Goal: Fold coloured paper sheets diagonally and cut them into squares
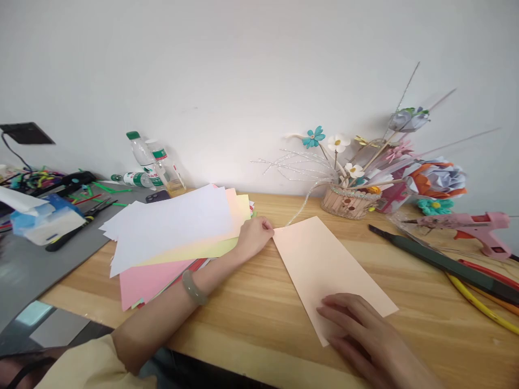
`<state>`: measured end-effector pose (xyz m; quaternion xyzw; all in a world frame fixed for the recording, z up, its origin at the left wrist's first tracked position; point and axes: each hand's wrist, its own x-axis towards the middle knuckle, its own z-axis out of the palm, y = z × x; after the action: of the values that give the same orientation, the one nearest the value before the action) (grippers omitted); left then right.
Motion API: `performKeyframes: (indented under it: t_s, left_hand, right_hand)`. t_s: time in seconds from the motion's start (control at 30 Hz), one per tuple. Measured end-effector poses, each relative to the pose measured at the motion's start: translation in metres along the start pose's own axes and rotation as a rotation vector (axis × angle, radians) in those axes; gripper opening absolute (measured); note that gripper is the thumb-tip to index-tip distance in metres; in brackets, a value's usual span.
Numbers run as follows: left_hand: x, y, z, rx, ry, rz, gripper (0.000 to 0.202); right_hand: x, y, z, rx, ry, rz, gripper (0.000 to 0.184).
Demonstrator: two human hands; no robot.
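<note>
A pale peach sheet of paper (324,259) lies aslant on the wooden table (243,313). My left hand (256,235) pinches its far left corner between thumb and fingers. Over the sheet's near end is my right hand (354,324), slightly blurred, with its fingers apart and reaching across the paper; whether the fingertips press on it I cannot tell. Left of my left hand lies a loose stack of coloured paper, white sheets (174,221) on top and a pink sheet (152,283) showing beneath. My left wrist wears a pale bangle (192,288).
A wooden basket (344,202) of craft flowers stands against the wall. At right lie a pink glue gun (482,227), a dark green pen-like tool (438,259) and coloured cables. Plastic bottles (140,151), pliers (81,224) and a tissue pack (46,219) are at left.
</note>
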<state>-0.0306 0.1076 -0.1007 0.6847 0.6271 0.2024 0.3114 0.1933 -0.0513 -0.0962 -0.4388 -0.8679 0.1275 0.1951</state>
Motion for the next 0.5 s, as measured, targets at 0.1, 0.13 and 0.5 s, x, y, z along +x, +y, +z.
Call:
performKeyframes:
  t_s: [0.1,0.13,0.5]
  left_hand:
    - [0.000,0.000,0.000,0.018,0.000,0.006,0.029]
    - [0.000,0.000,0.000,0.023,0.000,0.007,0.028]
    - [0.002,0.000,-0.002,0.099,-0.011,0.022,0.027]
  right_hand:
    - [0.002,-0.002,0.000,0.010,-0.006,-0.028,0.019]
    - [0.002,-0.004,0.002,-0.001,0.001,-0.043,0.019]
    - [-0.007,-0.009,0.015,-0.435,0.152,-0.303,0.028]
